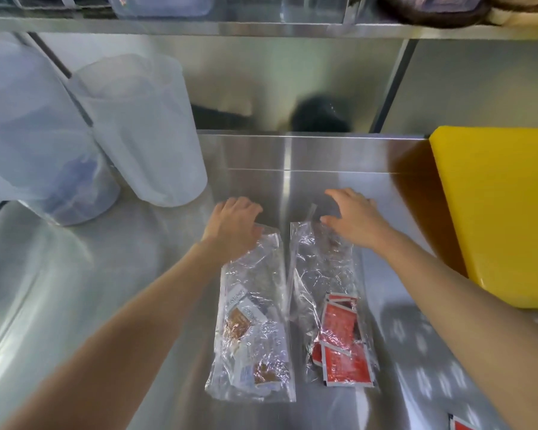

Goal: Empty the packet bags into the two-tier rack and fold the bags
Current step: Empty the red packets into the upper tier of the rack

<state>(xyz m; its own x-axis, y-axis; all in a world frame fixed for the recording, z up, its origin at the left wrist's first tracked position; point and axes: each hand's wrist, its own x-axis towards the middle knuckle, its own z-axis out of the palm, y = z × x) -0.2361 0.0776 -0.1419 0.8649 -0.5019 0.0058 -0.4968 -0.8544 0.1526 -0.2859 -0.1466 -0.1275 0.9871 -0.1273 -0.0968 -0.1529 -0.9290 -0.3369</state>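
Two clear plastic bags lie side by side on the steel counter. The left bag [255, 336] holds white and brown sauce packets in its near half. The right bag [330, 305] holds red packets [342, 352] at its near end. My left hand [235, 226] rests on the far top corner of the left bag, fingers curled over it. My right hand [353, 217] hovers at the far top end of the right bag, fingers spread, thumb touching the plastic. The two-tier rack is not in view.
Two translucent plastic tubs [143, 128] stand at the back left. A yellow cutting board [497, 206] lies on the right. A steel shelf [261, 27] runs overhead with containers on it. One loose red packet [460, 425] lies at the bottom right edge.
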